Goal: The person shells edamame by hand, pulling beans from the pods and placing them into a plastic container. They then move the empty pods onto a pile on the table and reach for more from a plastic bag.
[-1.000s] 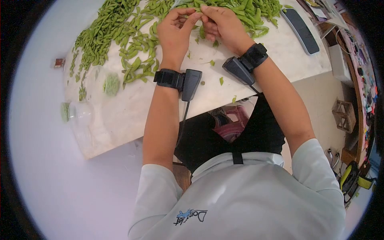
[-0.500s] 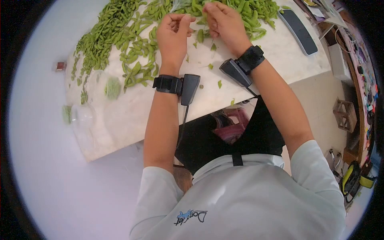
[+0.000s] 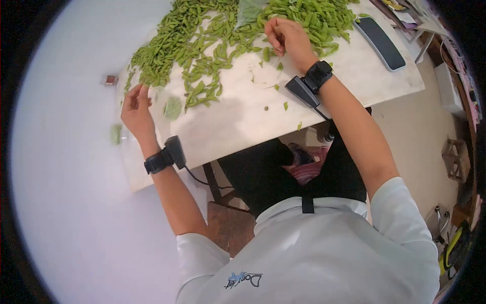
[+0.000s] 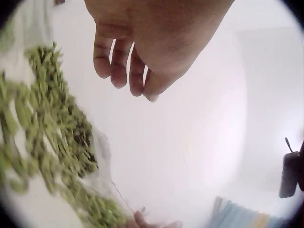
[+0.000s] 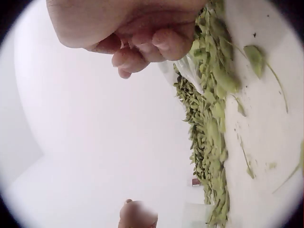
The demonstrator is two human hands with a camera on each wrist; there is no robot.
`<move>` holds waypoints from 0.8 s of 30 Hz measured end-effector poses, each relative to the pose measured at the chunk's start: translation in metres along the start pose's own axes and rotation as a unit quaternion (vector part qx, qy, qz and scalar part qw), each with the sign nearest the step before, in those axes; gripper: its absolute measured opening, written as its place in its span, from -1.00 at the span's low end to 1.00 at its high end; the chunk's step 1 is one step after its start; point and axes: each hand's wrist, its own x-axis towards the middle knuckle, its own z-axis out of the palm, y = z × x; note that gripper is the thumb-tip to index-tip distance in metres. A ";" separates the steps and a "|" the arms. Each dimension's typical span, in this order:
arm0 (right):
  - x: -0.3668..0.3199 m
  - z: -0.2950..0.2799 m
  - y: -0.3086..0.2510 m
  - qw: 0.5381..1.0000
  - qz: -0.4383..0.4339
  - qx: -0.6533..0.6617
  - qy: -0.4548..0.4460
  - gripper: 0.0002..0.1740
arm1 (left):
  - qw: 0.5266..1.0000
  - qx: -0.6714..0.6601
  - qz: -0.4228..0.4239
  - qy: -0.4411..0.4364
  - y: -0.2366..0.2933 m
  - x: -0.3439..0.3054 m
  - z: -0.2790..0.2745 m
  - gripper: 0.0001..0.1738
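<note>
My left hand (image 3: 137, 114) is over the table's left edge, beside a clear container with green contents (image 3: 172, 108). Another green-filled container (image 3: 116, 134) lies just beyond that edge. In the left wrist view, the left hand (image 4: 152, 42) has its fingers bent loosely downward, with nothing visible in them. My right hand (image 3: 292, 43) hovers in front of the bright green pods (image 3: 321, 23). Its fingers are loosely curled in the right wrist view, where the hand (image 5: 137, 28) shows no held item. Smaller, darker pods (image 3: 157, 61) spread toward the left.
A dark-screened phone (image 3: 382, 43) lies at the table's right. Clear plastic (image 3: 249, 12) stands among the pods at the back. Leaf scraps (image 3: 285, 106) dot the white table (image 3: 243, 131). A wooden stool (image 3: 228, 225) is below the front edge.
My left hand has parted from the right and moved far left and toward the front. My right hand remains near the bright pods, slightly lower in the view.
</note>
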 end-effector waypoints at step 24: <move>0.003 -0.003 0.011 0.998 -0.010 -0.062 0.002 -0.63 | 0.906 0.261 0.218 -0.251 -0.011 -0.013 0.122 -0.70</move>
